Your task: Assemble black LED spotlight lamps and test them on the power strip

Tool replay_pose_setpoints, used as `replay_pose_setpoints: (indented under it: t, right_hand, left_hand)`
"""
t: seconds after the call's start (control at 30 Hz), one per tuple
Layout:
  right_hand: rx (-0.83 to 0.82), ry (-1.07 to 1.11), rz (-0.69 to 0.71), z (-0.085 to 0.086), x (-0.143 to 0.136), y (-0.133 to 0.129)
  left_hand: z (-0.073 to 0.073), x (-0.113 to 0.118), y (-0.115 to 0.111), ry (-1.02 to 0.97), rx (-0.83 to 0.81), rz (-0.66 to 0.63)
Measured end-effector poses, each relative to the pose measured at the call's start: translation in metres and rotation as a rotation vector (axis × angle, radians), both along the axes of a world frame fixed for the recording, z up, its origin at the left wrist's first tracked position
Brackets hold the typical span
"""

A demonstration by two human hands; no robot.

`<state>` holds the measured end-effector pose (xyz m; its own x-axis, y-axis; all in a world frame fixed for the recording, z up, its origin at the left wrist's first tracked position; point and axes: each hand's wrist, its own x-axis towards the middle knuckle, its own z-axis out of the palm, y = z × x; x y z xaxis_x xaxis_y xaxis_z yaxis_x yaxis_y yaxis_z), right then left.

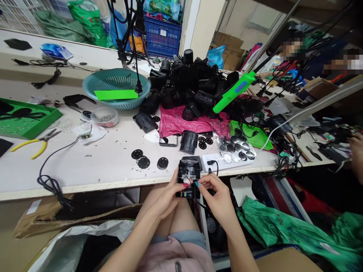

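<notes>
At the table's front edge, above my lap, I have an opened black device housing (pixel 189 168) with red wires and a white part inside. My left hand (pixel 167 196) wraps its left side, the thumb pressing near the red wires. On the right, my right hand (pixel 217 190) has its thumb and fingertips pinched at the housing's inner edge; what is between them is too small to make out. A black cable runs from the housing under my right hand. Just beyond lie black slotted discs (pixel 162 163) and a black ribbed cover (pixel 188 142).
A white power strip (pixel 241 160) lies right of the housing. Behind are a pile of black devices (pixel 190 79), a pink bag (pixel 174 122) and a teal basket (pixel 116 81). Yellow-handled pliers (pixel 39 145) lie left. A green-handled tool (pixel 234 92) hangs right. A co-worker's hand (pixel 356 151) shows far right.
</notes>
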<state>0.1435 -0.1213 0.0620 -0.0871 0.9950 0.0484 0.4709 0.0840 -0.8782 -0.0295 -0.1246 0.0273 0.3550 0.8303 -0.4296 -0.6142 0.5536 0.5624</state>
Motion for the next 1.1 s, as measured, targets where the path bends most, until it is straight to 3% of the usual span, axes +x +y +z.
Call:
replay_pose_setpoints:
  t: [0.23, 0.4, 0.57, 0.77, 0.93, 1.1]
  right_hand:
    - [0.036, -0.022, 0.009, -0.001, 0.002, -0.002]
    - [0.025, -0.024, 0.010, -0.001, 0.000, -0.002]
    - [-0.003, 0.009, -0.011, -0.002, 0.000, -0.007]
    - [-0.087, -0.068, -0.061, -0.001, 0.003, -0.031]
    - [0.020, -0.139, -0.036, 0.003, 0.007, -0.046]
    - [0.121, -0.131, 0.051, 0.006, 0.009, -0.043]
  left_hand:
    - [0.001, -0.001, -0.001, -0.057, 0.145, -0.020]
    - [0.000, -0.001, 0.001, -0.038, 0.016, -0.006]
    - [-0.003, -0.001, 0.001, -0.154, 0.043, 0.008]
    - [-0.004, 0.000, -0.001, -0.069, 0.035, 0.046]
    - [-0.002, 0.004, -0.001, -0.089, 0.024, 0.049]
    - [0.006, 0.007, 0.000, -0.054, -0.017, 0.076]
